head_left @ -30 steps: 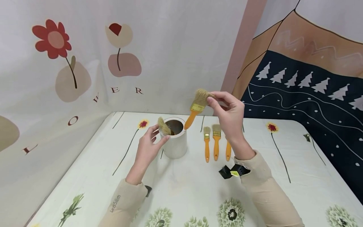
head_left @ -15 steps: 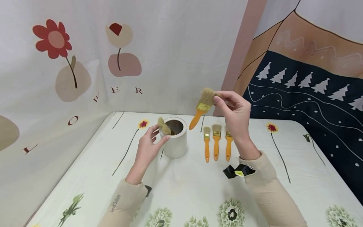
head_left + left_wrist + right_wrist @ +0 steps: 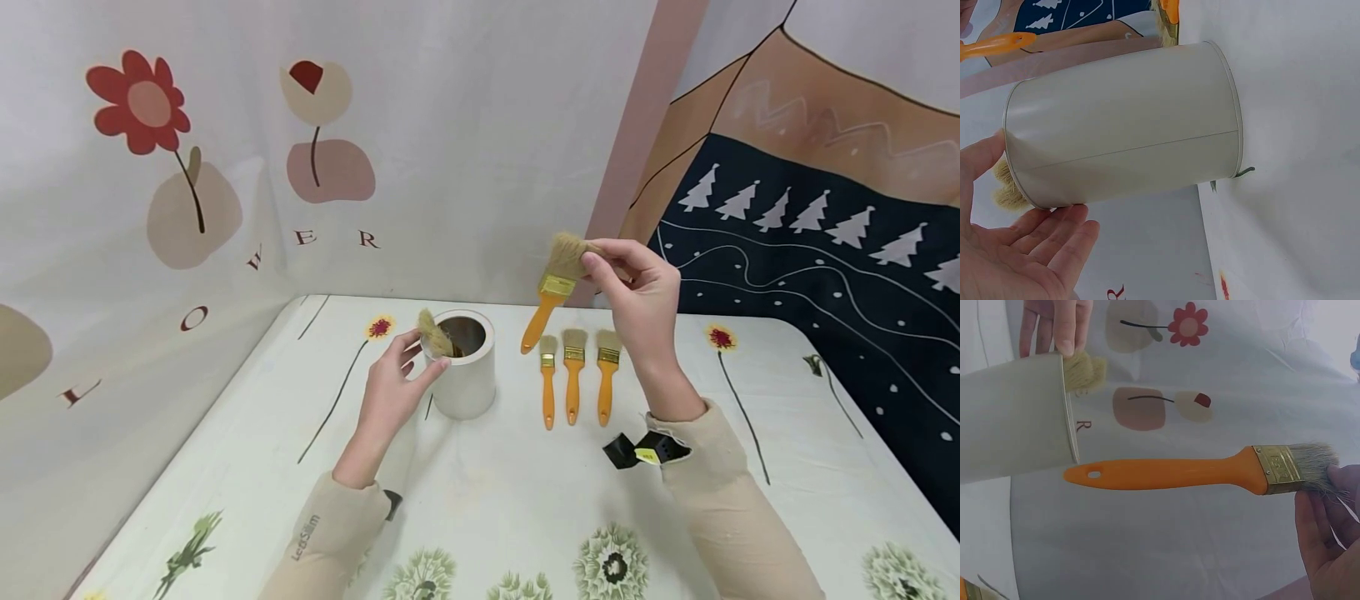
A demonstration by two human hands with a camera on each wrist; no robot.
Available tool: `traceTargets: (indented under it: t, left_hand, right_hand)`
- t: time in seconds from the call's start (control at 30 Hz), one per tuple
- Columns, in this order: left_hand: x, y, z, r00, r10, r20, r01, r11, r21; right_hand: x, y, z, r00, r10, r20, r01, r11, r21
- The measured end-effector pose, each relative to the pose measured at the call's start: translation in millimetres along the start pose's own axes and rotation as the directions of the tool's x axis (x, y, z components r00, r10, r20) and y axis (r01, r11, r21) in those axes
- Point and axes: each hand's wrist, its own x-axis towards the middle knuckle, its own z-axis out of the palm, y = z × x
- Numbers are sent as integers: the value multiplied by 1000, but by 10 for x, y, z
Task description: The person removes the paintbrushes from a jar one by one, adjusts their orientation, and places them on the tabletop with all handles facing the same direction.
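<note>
A white metal can (image 3: 467,387) stands on the table, open at the top. My left hand (image 3: 392,387) holds it by the rim, thumb at the near side and fingers on the left. Bristles (image 3: 433,333) of a paintbrush stick out over the can's left rim, with the rest of that brush down inside. My right hand (image 3: 645,300) pinches another paintbrush (image 3: 553,287) by its bristles, its orange handle (image 3: 1166,474) hanging down to the left. This brush is in the air, right of the can and above the table.
On the table right of the can lie three more orange-handled paintbrushes (image 3: 573,379) side by side, bristles away from me. A printed floral cloth (image 3: 480,517) covers the table. Behind it hangs a patterned curtain (image 3: 465,150).
My right hand has moved right with its paintbrush, away from the can. The rightmost brush on the table, partly covered before, now shows whole. My left hand and the can have stayed put.
</note>
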Motion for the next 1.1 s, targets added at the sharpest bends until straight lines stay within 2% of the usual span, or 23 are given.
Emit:
traceTargets:
  t: [0.6, 1.1]
  left_hand:
    - [3, -8, 1, 1000, 2, 0, -2, 1000, 8]
    - [0, -8, -3, 1000, 8, -1, -8, 1000, 10]
  right_hand:
    - [53, 244, -264, 993, 113, 34, -108, 987, -118]
    - [125, 561, -577, 969, 248, -3, -242, 940, -242]
